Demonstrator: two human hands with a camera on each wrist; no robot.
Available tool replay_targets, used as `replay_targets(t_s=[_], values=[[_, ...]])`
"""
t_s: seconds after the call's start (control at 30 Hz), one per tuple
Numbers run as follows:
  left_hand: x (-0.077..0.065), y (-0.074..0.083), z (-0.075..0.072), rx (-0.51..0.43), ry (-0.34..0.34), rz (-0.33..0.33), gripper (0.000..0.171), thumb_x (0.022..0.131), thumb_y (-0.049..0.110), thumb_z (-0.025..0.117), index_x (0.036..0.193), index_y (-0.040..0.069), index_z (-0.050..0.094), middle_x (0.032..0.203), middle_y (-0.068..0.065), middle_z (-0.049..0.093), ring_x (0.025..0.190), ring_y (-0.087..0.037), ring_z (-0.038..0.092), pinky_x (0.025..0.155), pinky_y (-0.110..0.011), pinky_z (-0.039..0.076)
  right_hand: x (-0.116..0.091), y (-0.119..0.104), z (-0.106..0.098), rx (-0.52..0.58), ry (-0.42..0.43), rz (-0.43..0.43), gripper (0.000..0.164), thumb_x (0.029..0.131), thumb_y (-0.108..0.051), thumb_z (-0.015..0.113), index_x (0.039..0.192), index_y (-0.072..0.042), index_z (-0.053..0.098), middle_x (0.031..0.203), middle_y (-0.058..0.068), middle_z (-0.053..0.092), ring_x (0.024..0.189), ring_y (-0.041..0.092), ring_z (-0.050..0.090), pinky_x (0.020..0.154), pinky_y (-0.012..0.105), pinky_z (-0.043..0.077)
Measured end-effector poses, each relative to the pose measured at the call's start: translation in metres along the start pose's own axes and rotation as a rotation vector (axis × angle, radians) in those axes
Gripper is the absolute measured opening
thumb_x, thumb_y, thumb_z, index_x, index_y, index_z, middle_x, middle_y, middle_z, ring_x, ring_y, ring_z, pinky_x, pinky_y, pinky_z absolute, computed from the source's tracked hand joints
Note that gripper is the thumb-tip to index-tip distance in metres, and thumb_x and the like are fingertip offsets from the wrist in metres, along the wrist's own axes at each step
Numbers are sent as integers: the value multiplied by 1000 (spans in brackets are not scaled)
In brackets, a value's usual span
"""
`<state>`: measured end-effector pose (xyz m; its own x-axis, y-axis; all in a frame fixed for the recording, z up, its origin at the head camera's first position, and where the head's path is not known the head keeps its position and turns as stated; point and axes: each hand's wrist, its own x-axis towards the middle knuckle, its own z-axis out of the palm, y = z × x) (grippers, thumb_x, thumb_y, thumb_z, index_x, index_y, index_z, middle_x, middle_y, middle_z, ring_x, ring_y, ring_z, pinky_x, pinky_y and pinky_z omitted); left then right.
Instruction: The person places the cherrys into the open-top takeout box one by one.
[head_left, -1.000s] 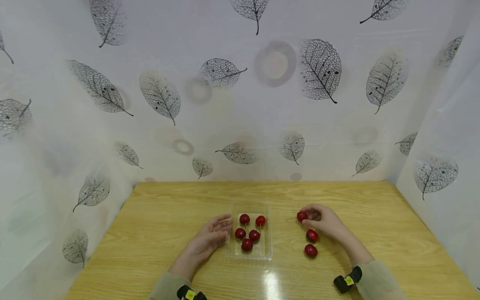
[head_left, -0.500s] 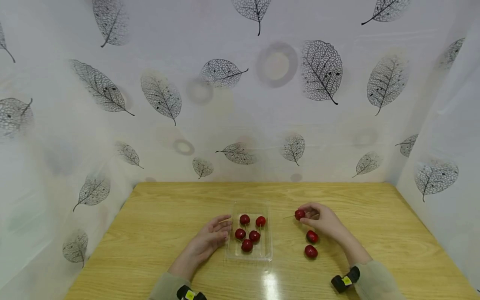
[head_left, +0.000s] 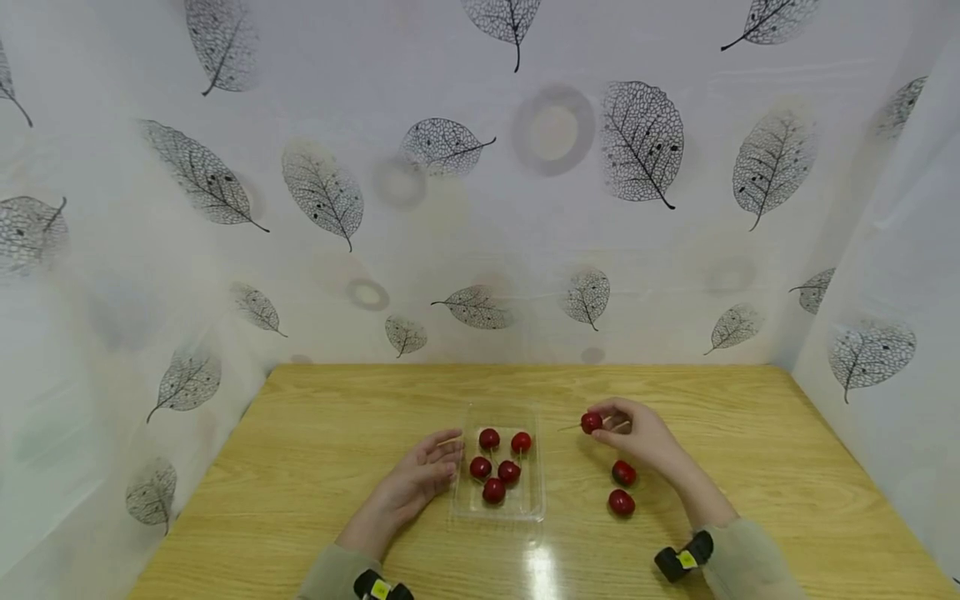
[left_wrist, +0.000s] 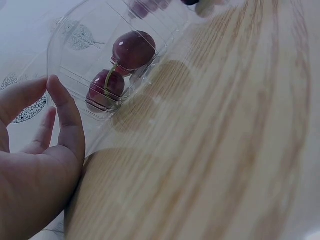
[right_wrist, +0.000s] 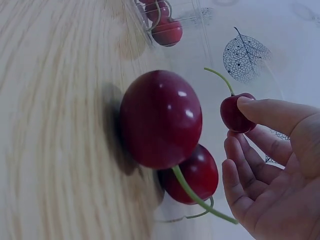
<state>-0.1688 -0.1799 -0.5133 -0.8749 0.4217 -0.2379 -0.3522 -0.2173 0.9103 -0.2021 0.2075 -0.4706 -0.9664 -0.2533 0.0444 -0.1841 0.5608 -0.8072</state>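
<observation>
My left hand (head_left: 415, 481) stands at the left side of a clear plastic box (head_left: 528, 507). In the left wrist view, its thumb and index fingertip (left_wrist: 56, 86) pinch the box's rim. Several dark red cherries (head_left: 493, 490) lie inside the box, some with green stems. To the right of the box, my right hand (head_left: 643, 435) holds one cherry (right_wrist: 238, 113) between thumb and fingers, its stem pointing left toward the box. Two more cherries lie on the table below that hand, the nearer one (head_left: 621, 502) in front of the other (head_left: 624, 473).
The wooden table (head_left: 337, 417) is bordered by a pale leaf-printed sheet (head_left: 480, 208) at the back and both sides. A black band with a camera sits on each wrist, the right one (head_left: 684, 557) below the two loose cherries.
My right hand has moved slightly left and away from me with the cherry, drawing off from the two loose ones. The left hand and the box have stayed in place.
</observation>
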Motion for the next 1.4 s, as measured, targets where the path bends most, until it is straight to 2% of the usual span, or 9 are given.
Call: replay_targets(t_s=[0.2,0.4,0.83,1.07,1.4], values=[[1,0,-1,-7,-5,-6,76,99,-3,61,164,-5,22,149,-9,50,123,-10,56,93,-20,54,0,-5,3,19,-2,-2,35,93,-7,79,125,2,71,111,17,74,96,20,68,80,22,58],[1,-1,-1,11,-1,-7,76,100,-3,60,164,-5,22,156,-15,45,124,-10,56,95,-21,53,2,-11,6,35,4,-17,35,92,-7,79,125,2,71,112,17,75,95,18,68,82,22,58],[1,-1,-1,4,7,-6,74,100,-5,60,164,-4,23,151,-11,49,122,-9,57,94,-21,54,8,-21,13,58,2,-49,33,94,-7,78,125,2,71,115,19,74,98,21,70,83,22,58],[0,-1,-1,5,4,-2,75,100,-2,61,164,-5,22,153,-12,48,125,-9,56,100,-22,52,11,-28,20,76,-9,-69,34,93,-7,79,125,3,71,114,19,74,97,21,70,84,22,58],[0,-1,1,-12,-12,17,76,99,-1,63,163,-7,22,148,-7,51,126,-10,56,104,-22,51,11,-40,33,123,-46,-99,35,93,-8,79,125,3,70,114,18,73,96,17,68,84,22,58]])
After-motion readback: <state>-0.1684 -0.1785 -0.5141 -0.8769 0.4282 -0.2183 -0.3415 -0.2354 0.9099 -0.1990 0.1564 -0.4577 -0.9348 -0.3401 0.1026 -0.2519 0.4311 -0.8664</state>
